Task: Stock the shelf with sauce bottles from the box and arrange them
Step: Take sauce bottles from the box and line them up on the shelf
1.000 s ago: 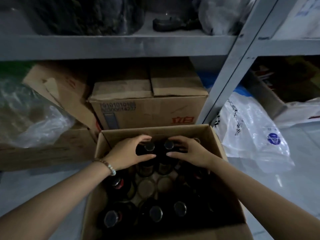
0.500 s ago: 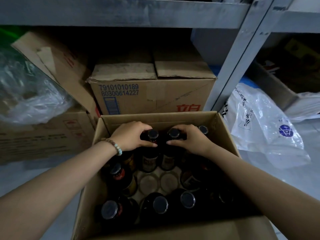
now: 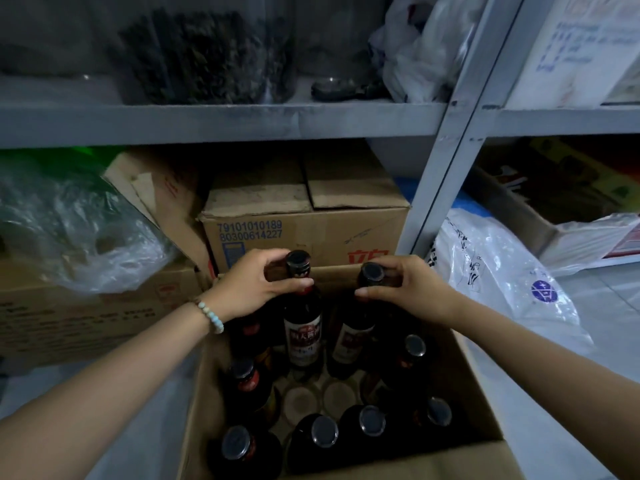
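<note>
An open cardboard box on the floor holds several dark sauce bottles with black caps. My left hand grips the neck of one bottle, raised partly out of the box. My right hand grips the neck of a second bottle beside it, also raised. Other bottles stand upright along the box's near and side walls. The grey metal shelf runs across above the box.
Under the shelf sit a closed carton, another carton to the left and a clear plastic bag. A white printed bag lies right of the grey upright post. Jars and bags stand on the shelf.
Both hands have lifted their bottles upward, so the labels now show above the other bottles. The camera has tilted up, bringing the shelf top into view.
</note>
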Tool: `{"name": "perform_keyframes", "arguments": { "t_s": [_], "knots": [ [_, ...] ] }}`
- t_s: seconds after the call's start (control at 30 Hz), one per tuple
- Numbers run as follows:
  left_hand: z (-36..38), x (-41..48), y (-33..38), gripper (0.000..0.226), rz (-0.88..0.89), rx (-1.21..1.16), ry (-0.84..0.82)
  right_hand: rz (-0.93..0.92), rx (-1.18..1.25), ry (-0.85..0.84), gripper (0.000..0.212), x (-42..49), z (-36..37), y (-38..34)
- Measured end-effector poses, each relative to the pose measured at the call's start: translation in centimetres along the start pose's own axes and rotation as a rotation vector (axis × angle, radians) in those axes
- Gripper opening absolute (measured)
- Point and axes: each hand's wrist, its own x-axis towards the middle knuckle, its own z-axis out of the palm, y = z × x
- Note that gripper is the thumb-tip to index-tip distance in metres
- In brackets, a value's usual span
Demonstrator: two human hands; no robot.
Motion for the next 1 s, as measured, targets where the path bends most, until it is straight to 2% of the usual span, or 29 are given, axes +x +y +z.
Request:
{"name": "perform_keyframes", "arguments": {
  "t_s": [0.1,0.2,0.27,0.37,0.5,0.6,0.77,1.0],
  "knots": [
    [-1.5,0.3,4.2,0.026,0.067,-0.150,0.076,-0.001,0.135,-0.026,0.025,-0.7,-3.3,-4.0],
    [-3.9,0.8,10.0,0.026,0.144,-0.203,0.146,-0.037,0.197,0.022,0.024,-1.6,-7.4,-9.3],
    [-7.3,1.7,17.1,0.020,0.176,-0.244,0.191,-0.050,0.253,0.070,0.023,-1.9,-12.6,-15.5],
    [-9.7,2.0,23.9,0.021,0.250,-0.348,0.255,-0.084,0.374,0.136,0.021,-2.2,-16.2,-21.5],
    [-16.1,2.6,38.6,0.023,0.272,-0.373,0.287,-0.103,0.431,0.264,0.026,-2.8,-25.4,-33.7],
    [-20.9,2.8,48.8,0.023,0.302,-0.357,0.285,-0.161,0.417,0.289,0.036,-3.2,-32.2,-42.4],
    [-28.9,2.3,64.7,0.031,0.344,-0.366,0.326,-0.267,0.435,0.342,0.030,-3.8,-42.6,-56.6],
    [-39.7,0.2,81.9,0.031,0.414,-0.352,0.431,-0.385,0.473,0.345,0.036,-3.0,-53.4,-73.0]
  ]
}}
